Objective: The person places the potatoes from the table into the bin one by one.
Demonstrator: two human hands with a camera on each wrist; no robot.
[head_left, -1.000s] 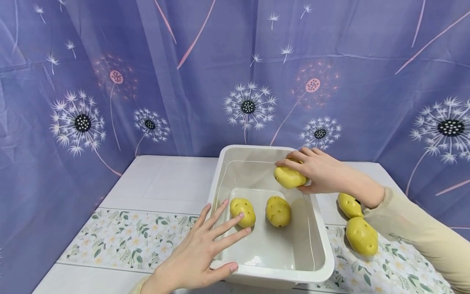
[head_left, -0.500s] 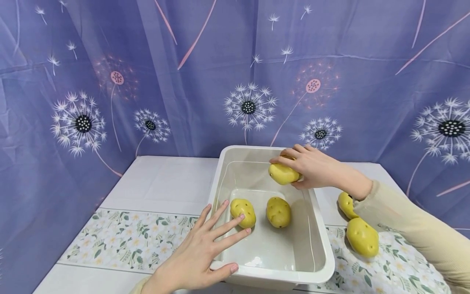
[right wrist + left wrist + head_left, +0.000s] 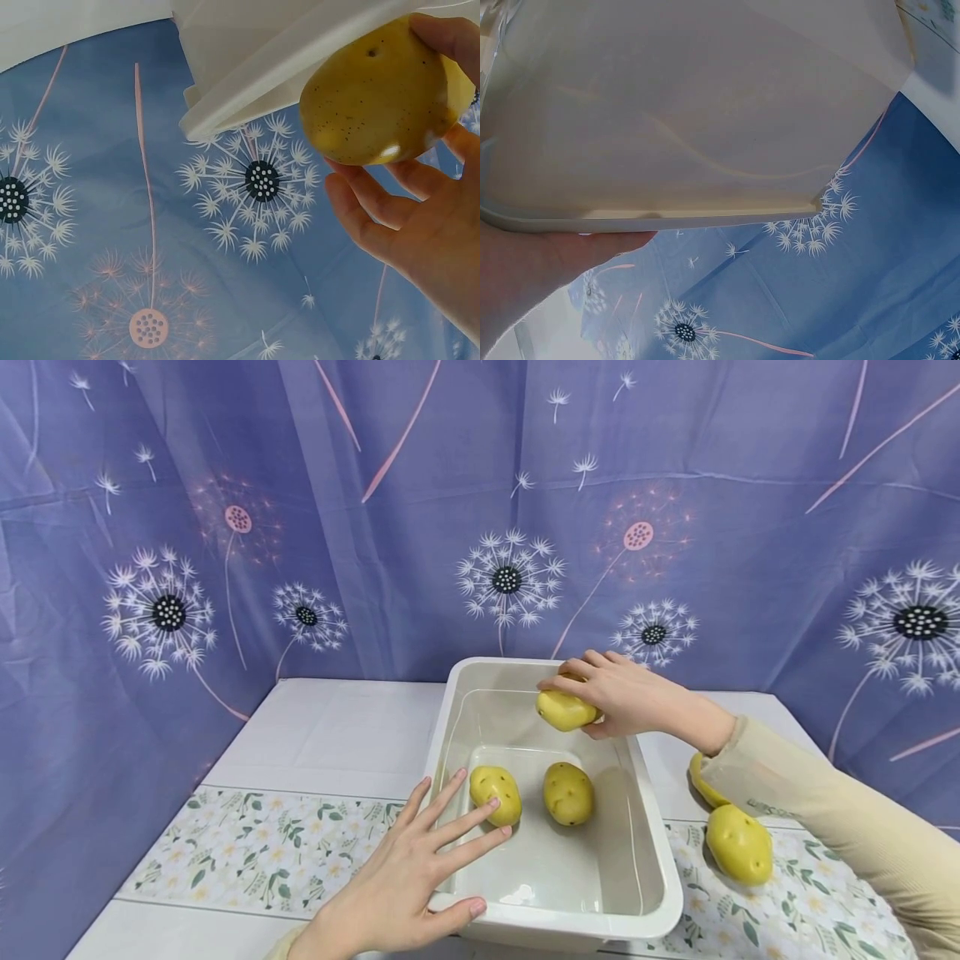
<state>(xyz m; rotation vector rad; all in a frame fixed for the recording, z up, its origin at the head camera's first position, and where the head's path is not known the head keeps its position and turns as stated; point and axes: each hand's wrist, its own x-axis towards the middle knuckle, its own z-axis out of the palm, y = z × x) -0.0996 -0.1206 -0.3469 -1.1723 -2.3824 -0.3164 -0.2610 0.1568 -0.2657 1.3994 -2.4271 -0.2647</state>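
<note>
In the head view my right hand (image 3: pixel 626 693) grips a yellow potato (image 3: pixel 564 710) over the far right part of a white plastic basin (image 3: pixel 667 881). The right wrist view shows that potato (image 3: pixel 375 94) between thumb and fingers, close to the basin's rim. Two more potatoes lie on the basin floor, a left one (image 3: pixel 491 783) and a right one (image 3: pixel 568 793). My left hand (image 3: pixel 408 872) rests on the basin's near left rim, fingers spread and straight. Its fingers partly cover the left potato from above. In the left wrist view the basin's outer wall (image 3: pixel 705 112) fills most of the picture.
Right of the basin, a potato (image 3: pixel 738 845) lies on the floral strip of the table (image 3: pixel 345 727). Another potato (image 3: pixel 705 781) behind it is partly hidden by my right sleeve. A purple dandelion-print curtain (image 3: pixel 405 560) hangs at the back and sides.
My right hand has moved left and slightly away with the potato, further in over the basin. Its sleeve now covers more of the rear potato on the table. My left hand stays put.
</note>
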